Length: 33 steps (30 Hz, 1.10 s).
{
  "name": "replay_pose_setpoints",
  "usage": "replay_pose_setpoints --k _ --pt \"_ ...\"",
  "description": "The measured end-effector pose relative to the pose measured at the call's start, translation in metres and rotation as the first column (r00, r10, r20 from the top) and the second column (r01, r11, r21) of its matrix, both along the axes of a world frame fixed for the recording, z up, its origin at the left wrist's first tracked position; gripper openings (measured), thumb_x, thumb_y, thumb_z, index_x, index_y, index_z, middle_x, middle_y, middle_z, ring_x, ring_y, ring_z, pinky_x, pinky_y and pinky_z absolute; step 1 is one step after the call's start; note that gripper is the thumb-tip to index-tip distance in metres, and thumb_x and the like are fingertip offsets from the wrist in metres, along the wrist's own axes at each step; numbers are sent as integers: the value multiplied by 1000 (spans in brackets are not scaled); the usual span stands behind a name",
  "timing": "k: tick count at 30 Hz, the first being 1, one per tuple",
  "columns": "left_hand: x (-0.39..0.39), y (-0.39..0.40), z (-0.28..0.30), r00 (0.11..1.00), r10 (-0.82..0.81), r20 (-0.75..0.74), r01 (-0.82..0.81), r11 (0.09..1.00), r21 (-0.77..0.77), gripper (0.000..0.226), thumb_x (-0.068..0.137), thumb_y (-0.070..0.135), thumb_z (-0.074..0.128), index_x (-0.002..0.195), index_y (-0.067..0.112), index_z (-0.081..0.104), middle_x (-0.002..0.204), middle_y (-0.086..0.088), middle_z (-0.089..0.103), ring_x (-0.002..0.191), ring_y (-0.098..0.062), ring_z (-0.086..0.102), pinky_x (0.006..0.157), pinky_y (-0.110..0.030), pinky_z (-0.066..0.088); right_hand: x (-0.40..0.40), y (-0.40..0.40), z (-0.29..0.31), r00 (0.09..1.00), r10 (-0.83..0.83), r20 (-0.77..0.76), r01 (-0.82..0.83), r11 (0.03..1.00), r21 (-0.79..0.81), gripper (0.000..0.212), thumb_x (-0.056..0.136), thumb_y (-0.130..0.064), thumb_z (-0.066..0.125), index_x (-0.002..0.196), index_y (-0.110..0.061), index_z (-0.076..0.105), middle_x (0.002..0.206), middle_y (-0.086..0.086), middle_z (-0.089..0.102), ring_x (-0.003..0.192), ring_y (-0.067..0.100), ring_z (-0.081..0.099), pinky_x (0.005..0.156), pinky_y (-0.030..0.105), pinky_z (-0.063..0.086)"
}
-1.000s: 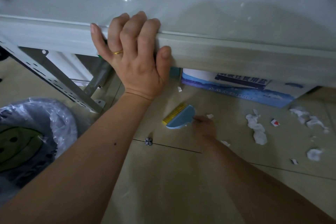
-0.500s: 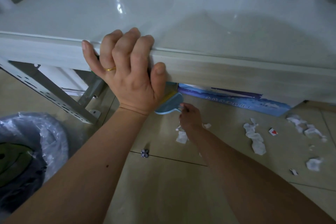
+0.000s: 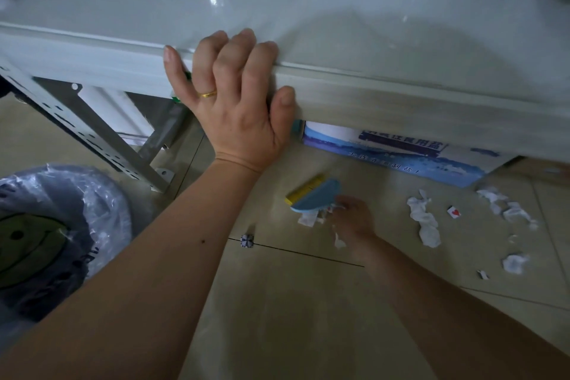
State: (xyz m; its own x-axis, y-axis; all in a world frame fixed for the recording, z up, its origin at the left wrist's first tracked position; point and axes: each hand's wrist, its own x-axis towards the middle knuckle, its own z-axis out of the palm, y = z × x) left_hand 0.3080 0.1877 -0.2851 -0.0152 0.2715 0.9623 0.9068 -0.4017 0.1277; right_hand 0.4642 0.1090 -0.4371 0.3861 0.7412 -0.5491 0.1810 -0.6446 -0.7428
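My left hand [image 3: 237, 99] grips the front edge of a white table [image 3: 401, 40], fingers curled over the top and thumb against the side. Down on the tiled floor, my right hand [image 3: 351, 219] holds a small blue hand brush [image 3: 314, 197] with yellow bristles by its handle. The brush rests on the floor just in front of the table. Small white paper scraps [image 3: 308, 219] lie right beside the brush and my fingers.
More crumpled paper bits [image 3: 425, 219] and a small card with a red heart [image 3: 454, 212] litter the floor to the right. A blue and white box [image 3: 401, 151] lies under the table. A plastic-lined bin [image 3: 55, 237] stands at left, beside the table's metal leg [image 3: 92, 139].
My right hand pushed the brush under the table edge, then pulled it back out toward me, dragging white scraps along. The left hand kept its grip on the table.
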Motion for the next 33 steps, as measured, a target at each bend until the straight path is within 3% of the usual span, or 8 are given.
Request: replay_pose_setpoints --k 2,6,11,12,14,21,25,33 --pt "-1 -1 0 1000 -2 0 2 1000 -16 44 96 44 14 109 19 49 113 2 46 111 -24 45 118 -35 -2 4 -18 13 993 -99 -68 101 995 23 31 90 -2 48 117 -7 63 80 6 57 58 13 50 55 29 45" --pt "-1 -3 2 1000 1 -6 -1 999 -46 44 96 44 14 110 19 48 114 2 44 112 -24 44 118 -35 -3 -7 -30 37 985 -62 -163 78 993 91 34 93 6 39 111 -12 61 64 4 51 38 4 48 34 13 38" --pt "-1 -2 0 1000 -6 -16 6 999 -52 44 97 44 14 110 19 48 115 2 44 112 -24 44 117 -36 -3 -61 -24 23 960 280 -21 -278 959 61 46 86 4 38 119 -13 65 62 -16 58 50 -3 57 52 16 38" --pt "-2 -1 0 1000 -7 -18 6 999 -51 44 97 44 14 110 19 48 114 2 45 112 -24 44 117 -36 -2 -73 -24 23 928 371 -3 -371 928 40 46 86 4 38 120 -13 65 71 -9 68 61 -5 65 59 19 43" --pt "-1 0 0 1000 -13 -22 12 999 -43 44 96 44 14 109 19 49 114 2 45 111 -24 45 117 -36 -2 -90 -24 21 881 472 25 -472 882 -7 45 87 3 39 123 -11 63 109 13 71 97 18 68 77 25 46" --pt "-2 1 1 999 -47 -6 47 998 -41 43 96 44 13 108 21 47 113 4 44 112 -22 45 117 -38 2 -66 -13 32 820 564 101 -551 824 -132 40 90 -2 43 126 -7 61 133 13 61 124 28 55 103 33 42" --pt "-2 -2 2 999 -41 -17 41 998 -40 43 96 43 13 108 20 48 113 3 44 111 -23 44 108 -53 17 -37 -15 35 829 539 150 -513 839 -180 36 94 -8 46 127 -12 61 137 8 58 127 25 53 105 32 40" --pt "-8 -5 3 998 -14 -53 11 998 -70 42 97 42 17 110 18 49 114 0 48 112 -25 45 105 -58 14 31 -34 52 934 302 188 -261 941 -215 34 92 -5 49 121 -13 65 125 11 66 113 30 62 96 34 48"
